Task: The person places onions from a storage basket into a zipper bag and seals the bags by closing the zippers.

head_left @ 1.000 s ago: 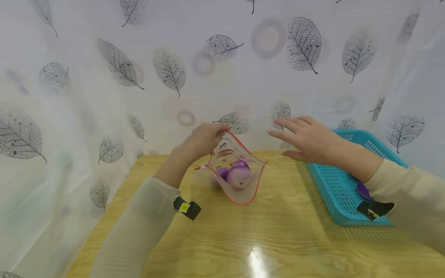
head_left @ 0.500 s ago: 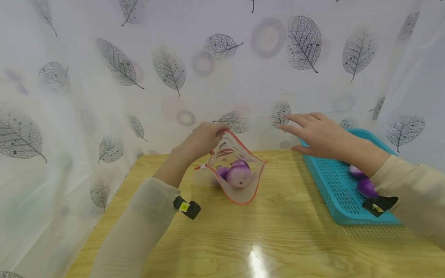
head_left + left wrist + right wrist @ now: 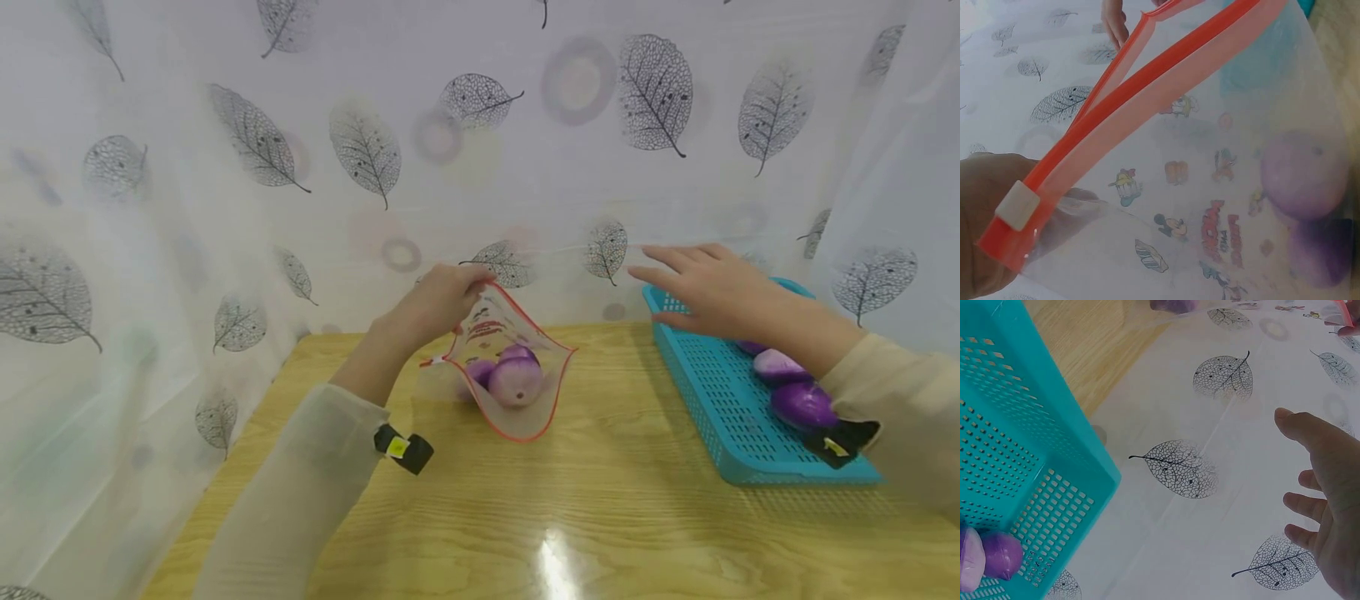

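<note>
My left hand (image 3: 442, 304) pinches the upper rim of a clear zip bag (image 3: 487, 321) with a red edge, holding its mouth wide. Inside lie purple, smooth, rounded vegetable-like pieces (image 3: 516, 382), one of them pale with a small dark spot. Cartoon prints and a white slider (image 3: 1017, 205) show on the bag in the left wrist view. My right hand (image 3: 712, 292) hovers over the far left part of a blue perforated basket (image 3: 705, 383), fingers spread, holding nothing. Several similar purple pieces (image 3: 802, 406), some purple and white, lie in the basket, partly hidden by my forearm.
The bag and basket stand on a wood-grain table (image 3: 585, 467), with bare wood between them. A white leaf-patterned curtain (image 3: 540, 183) hangs behind and along the left side. Black wrist-camera mounts (image 3: 405, 450) sit on both sleeves.
My right hand has moved right, away from the bag and over the basket, uncovering more purple pieces there. The left hand and the bag have stayed put.
</note>
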Action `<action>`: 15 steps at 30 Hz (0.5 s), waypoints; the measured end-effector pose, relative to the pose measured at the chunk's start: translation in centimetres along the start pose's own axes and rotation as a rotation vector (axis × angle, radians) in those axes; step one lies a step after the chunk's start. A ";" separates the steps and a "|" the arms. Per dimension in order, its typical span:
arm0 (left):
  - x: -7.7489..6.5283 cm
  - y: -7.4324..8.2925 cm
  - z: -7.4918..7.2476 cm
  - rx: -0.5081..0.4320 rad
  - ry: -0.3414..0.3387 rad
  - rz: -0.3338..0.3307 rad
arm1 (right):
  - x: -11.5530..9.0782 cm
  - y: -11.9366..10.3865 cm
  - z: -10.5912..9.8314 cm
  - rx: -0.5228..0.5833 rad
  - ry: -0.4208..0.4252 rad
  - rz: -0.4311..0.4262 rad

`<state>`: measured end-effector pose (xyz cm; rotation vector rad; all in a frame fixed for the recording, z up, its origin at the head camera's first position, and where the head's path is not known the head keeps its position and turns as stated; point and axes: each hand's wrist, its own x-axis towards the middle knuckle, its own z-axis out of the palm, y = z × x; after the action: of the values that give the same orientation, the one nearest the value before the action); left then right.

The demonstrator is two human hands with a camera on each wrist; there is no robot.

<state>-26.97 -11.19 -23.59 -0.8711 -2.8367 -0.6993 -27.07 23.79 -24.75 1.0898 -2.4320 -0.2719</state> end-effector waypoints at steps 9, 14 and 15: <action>0.2 -0.3 0.3 0.001 0.005 -0.012 | -1.2 0.9 0.0 0.009 -0.110 0.090; 0.2 -0.5 0.3 -0.008 0.008 -0.001 | -1.7 1.4 0.2 0.015 -0.148 0.130; 0.2 -0.5 0.3 -0.008 0.010 0.002 | -1.8 1.5 0.2 0.017 -0.153 0.135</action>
<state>-27.36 -11.30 -24.01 -0.8691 -2.8262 -0.7133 -27.10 26.09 -24.97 0.9369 -2.6343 -0.3010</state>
